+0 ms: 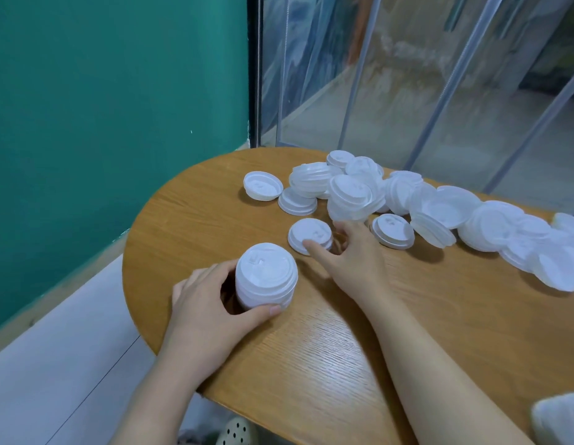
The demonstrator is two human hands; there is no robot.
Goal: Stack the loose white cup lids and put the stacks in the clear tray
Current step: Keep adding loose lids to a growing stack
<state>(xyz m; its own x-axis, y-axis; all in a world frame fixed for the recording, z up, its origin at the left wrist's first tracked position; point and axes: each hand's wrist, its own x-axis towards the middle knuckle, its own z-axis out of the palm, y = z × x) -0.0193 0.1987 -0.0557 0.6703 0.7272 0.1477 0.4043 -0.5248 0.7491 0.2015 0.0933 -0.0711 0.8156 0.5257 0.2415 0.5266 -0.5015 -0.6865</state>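
Head view is showing me early in the job: my left hand (212, 300) is gripping one short stack (266, 276), my right hand (350, 255) is pinching a loose lid (309, 236); most lids (439, 213) are lying scattered, the tray unseen.

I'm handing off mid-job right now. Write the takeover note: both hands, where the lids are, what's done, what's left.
Left hand grips a short lid stack standing near the table's left end.
Right hand touches a single lid lying flat beside that stack, fingers around it.
Loose lids lie heaped along the far edge of the wooden table.
Done: one stack begun.
Left: stack the rest and load the clear tray, which is not in view.
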